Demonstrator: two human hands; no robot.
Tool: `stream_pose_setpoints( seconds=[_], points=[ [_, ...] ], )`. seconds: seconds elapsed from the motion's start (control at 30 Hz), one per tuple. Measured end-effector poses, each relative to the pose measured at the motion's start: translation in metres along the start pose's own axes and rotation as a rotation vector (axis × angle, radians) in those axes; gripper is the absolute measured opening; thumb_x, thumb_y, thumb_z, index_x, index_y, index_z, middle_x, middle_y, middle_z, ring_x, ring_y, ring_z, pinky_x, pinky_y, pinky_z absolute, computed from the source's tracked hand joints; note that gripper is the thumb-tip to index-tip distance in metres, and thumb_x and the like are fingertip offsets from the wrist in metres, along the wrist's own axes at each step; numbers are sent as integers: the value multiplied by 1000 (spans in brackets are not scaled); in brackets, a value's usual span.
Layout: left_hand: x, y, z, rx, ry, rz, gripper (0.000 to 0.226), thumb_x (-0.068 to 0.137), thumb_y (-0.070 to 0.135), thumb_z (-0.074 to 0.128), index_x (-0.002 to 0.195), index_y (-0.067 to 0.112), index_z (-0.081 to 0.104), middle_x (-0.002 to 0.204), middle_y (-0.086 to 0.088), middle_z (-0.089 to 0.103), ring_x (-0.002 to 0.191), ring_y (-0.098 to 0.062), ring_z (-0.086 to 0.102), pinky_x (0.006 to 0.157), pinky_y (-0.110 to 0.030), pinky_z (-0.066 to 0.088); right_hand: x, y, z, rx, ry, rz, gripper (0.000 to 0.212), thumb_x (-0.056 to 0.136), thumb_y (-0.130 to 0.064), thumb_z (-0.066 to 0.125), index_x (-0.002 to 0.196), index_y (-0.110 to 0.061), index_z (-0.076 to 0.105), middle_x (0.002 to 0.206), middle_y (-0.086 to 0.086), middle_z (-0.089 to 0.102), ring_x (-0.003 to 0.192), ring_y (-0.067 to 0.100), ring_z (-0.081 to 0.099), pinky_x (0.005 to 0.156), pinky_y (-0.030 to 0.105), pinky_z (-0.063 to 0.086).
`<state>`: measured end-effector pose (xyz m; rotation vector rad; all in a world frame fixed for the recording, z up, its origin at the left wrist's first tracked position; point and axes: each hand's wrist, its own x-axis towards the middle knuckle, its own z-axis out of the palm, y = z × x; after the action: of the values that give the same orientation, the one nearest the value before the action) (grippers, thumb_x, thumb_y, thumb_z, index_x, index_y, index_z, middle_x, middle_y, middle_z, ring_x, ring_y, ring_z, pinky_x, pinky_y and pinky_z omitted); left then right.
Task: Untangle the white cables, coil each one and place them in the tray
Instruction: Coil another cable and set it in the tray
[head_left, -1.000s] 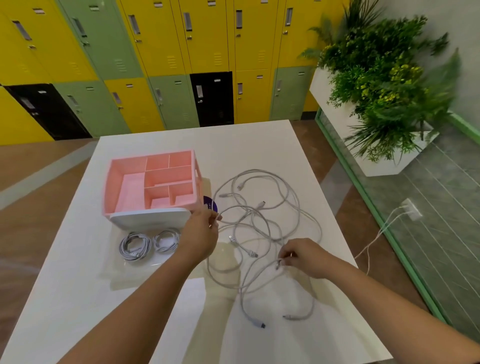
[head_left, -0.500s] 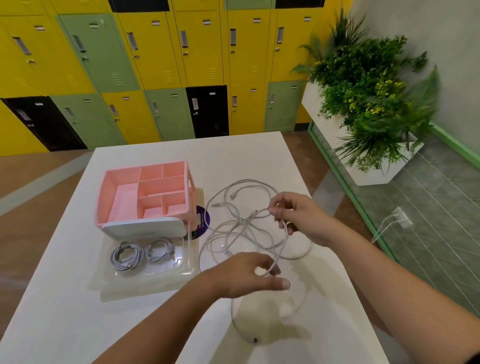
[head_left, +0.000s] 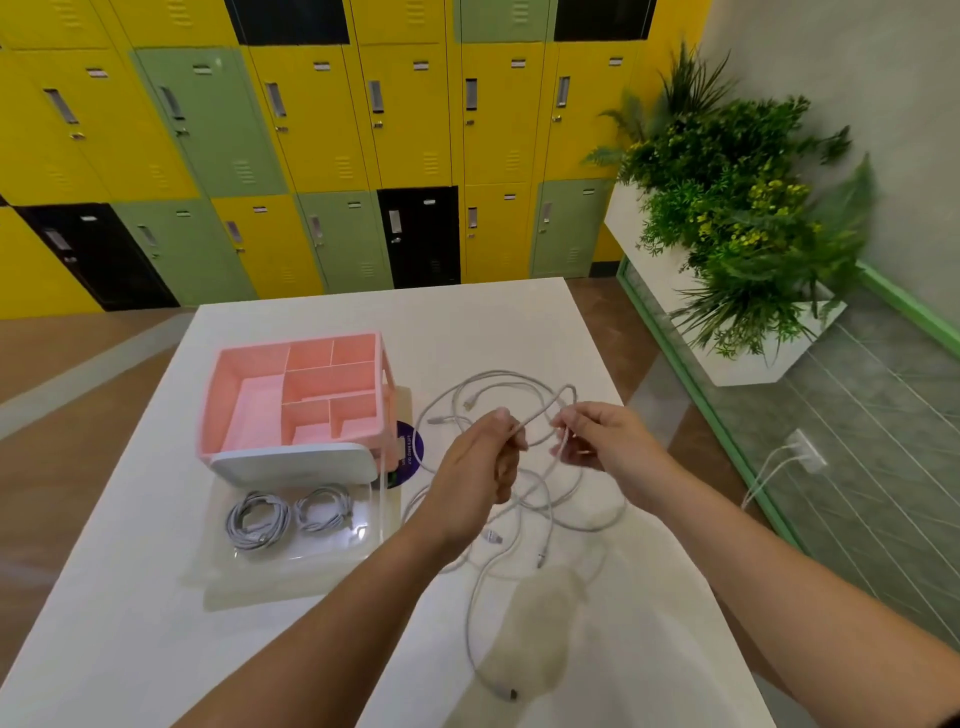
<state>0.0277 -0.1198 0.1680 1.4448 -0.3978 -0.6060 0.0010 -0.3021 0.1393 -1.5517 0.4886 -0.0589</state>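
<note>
So, left hand (head_left: 478, 467): raised over the table (head_left: 156, 597), thumb and fingers curled, pinching one white strand of the tangled cables (head_left: 540, 488).
Right hand (head_left: 608, 441): raised just beside the left, fingertips pinching a strand of the same bundle, other fingers loosely curled.
Between hands: short stretch of cable lifted off the table, with a small loop standing up above the right hand.
Tangled cables: mostly lying in loose overlapping loops on the table right under and beyond both hands; several plugs visible in the pile.
Loose end (head_left: 511, 693): one strand trails toward the near table edge and ends in a plug.
Tray (head_left: 358, 540): clear, on the table left of the tangle, well apart from the hands.
Coils (head_left: 258, 519): two wound cables lying side by side inside the tray, just apart from each other.
Pink organiser (head_left: 249, 379): at the tray's far end, several compartments, white front edge just behind the coils.
Purple sticker (head_left: 413, 447): on the table between organiser and tangle.
Background: yellow, green and black lockers (head_left: 311, 130); planter (head_left: 737, 208) on the right.
</note>
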Motion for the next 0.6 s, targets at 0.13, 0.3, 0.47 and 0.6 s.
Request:
stream_pose_setpoints(
  seconds=[0.13, 0.3, 0.47, 0.6],
  points=[
    [2, 11, 1, 49, -18, 52, 34, 104, 26, 32, 90, 16, 61, 60, 8, 37, 57, -10, 34, 59, -25, 33, -12, -2, 24, -368, -188, 105, 36, 97, -16, 48, 66, -23, 64, 71, 9, 47, 47, 14, 39, 49, 26, 36],
    [19, 11, -20, 86, 10, 111, 27, 104, 16, 37, 103, 21, 63, 99, 9, 69, 96, -8, 66, 90, -30, 50, -36, -19, 54, -755, -480, 122, 26, 99, -36, 47, 101, -30, 72, 68, -13, 50, 60, 2, 47, 49, 11, 34],
    [22, -17, -54, 620, 91, 194, 23, 102, 16, 42, 110, 19, 64, 107, 16, 66, 101, 2, 59, 84, -2, 39, -38, -42, 66, -1007, -546, -65, 33, 98, -39, 47, 99, -14, 69, 88, 12, 66, 68, 19, 52, 65, 31, 37],
    [13, -28, -74, 905, -57, 132, 27, 102, 16, 35, 116, 16, 58, 95, 4, 66, 86, -9, 61, 77, -24, 48, -38, -65, 65, -1047, -458, -172, 23, 96, -34, 54, 74, -38, 63, 59, -11, 49, 56, -1, 47, 56, 19, 31]
  ],
)
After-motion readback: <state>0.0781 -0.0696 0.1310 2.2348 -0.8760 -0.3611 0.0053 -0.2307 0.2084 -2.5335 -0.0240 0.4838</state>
